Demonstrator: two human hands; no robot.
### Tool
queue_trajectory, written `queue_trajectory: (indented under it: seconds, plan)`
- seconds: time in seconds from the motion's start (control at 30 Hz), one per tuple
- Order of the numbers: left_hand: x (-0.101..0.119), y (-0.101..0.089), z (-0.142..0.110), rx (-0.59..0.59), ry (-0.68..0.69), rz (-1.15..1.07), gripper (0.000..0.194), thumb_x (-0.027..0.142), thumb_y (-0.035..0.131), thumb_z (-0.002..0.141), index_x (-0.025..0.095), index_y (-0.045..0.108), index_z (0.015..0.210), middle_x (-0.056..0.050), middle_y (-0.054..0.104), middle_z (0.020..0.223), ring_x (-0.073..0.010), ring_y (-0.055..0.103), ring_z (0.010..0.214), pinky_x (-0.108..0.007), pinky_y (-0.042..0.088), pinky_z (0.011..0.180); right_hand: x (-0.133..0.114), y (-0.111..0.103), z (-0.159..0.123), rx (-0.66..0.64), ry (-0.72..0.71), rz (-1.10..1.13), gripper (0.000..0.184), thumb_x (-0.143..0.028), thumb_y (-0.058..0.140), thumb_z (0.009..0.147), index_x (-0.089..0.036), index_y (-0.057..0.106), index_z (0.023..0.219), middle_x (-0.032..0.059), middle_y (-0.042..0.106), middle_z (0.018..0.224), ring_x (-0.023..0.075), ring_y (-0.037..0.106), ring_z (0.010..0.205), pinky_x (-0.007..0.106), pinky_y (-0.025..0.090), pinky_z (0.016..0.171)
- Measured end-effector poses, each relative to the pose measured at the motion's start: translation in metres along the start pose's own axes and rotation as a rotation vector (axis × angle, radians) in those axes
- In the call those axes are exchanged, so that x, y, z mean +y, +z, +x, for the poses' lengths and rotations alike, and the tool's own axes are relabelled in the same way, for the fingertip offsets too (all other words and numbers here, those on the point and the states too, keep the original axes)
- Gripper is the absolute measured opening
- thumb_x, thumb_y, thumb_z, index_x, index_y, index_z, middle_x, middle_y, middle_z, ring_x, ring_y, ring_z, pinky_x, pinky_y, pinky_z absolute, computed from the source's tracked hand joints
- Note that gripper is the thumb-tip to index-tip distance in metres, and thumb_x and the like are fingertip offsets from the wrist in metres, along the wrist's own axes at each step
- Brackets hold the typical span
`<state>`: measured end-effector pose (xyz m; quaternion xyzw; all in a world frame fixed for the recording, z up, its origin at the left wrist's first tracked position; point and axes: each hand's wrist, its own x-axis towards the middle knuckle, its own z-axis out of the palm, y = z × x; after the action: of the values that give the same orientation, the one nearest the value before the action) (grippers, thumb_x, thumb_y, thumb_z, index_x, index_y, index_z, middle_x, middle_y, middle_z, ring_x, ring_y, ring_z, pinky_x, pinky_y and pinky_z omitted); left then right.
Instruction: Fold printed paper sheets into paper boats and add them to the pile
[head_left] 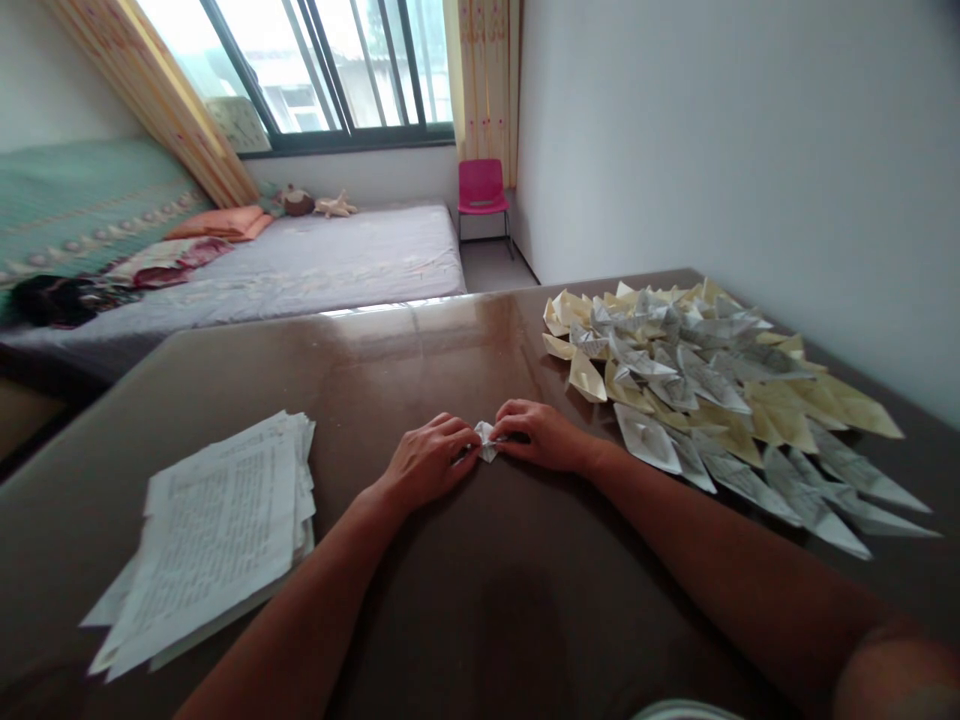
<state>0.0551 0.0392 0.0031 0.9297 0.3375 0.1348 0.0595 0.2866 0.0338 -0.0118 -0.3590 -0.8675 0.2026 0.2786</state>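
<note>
A small folded piece of white paper (486,442) sits at the middle of the brown table, pinched from both sides. My left hand (435,455) has its fingers closed on the paper's left edge. On the opposite edge, the fingers of my right hand (541,436) are closed too, with the thumb tucked under. Fingertips cover the sides of the paper, so only its centre shows. To the left lies a stack of printed paper sheets (202,530). Many folded paper boats (675,370), some white and some yellowish, are heaped to the right of my right hand.
The glossy brown table (360,380) runs up to the wall on the right. Beyond it are a bed (360,250) and a pink chair (482,190) below the window. A pale round rim (686,710) shows at the bottom edge.
</note>
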Motion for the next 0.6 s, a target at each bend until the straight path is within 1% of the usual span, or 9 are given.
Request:
queue_trajectory:
  seconds: [0.13,0.37,0.47,0.6]
  plan:
    - [-0.002,0.0,0.0,0.004,-0.011,-0.037,0.018,0.035,0.049,0.091,0.027,0.064,0.096,-0.001,0.065,0.097,-0.017,0.056,0.093,-0.026,0.045,0.074,0.0,0.0,0.0,0.004,0.004,-0.008,0.013,-0.026,0.063,0.084,-0.021,0.07,0.094,0.0045,0.062,0.095,0.0149,0.06,0.085,0.026,0.046,0.078]
    - [-0.006,0.001,0.0,-0.022,0.005,-0.062,0.022,0.035,0.047,0.093,0.027,0.066,0.1,-0.001,0.065,0.1,-0.0168,0.056,0.094,-0.027,0.045,0.078,0.001,0.001,0.0,-0.006,-0.01,-0.049,0.013,-0.027,0.06,0.086,-0.021,0.07,0.092,0.0047,0.063,0.096,0.0148,0.059,0.085,0.026,0.045,0.078]
    - [-0.005,-0.003,0.0,-0.055,0.019,-0.048,0.025,0.037,0.044,0.094,0.029,0.068,0.098,0.0,0.065,0.1,-0.0166,0.056,0.094,-0.026,0.045,0.077,0.0,-0.003,0.0,-0.05,-0.061,-0.106,0.015,-0.03,0.06,0.087,-0.022,0.071,0.093,0.0049,0.064,0.096,0.0156,0.058,0.087,0.028,0.044,0.081]
    - [-0.003,-0.008,0.0,-0.098,0.057,-0.016,0.028,0.039,0.043,0.095,0.032,0.07,0.099,0.0,0.066,0.099,-0.0166,0.056,0.092,-0.027,0.044,0.074,-0.003,-0.009,-0.001,-0.108,-0.146,-0.172,0.02,-0.035,0.057,0.088,-0.026,0.071,0.1,0.0041,0.065,0.097,0.0167,0.056,0.089,0.03,0.042,0.083]
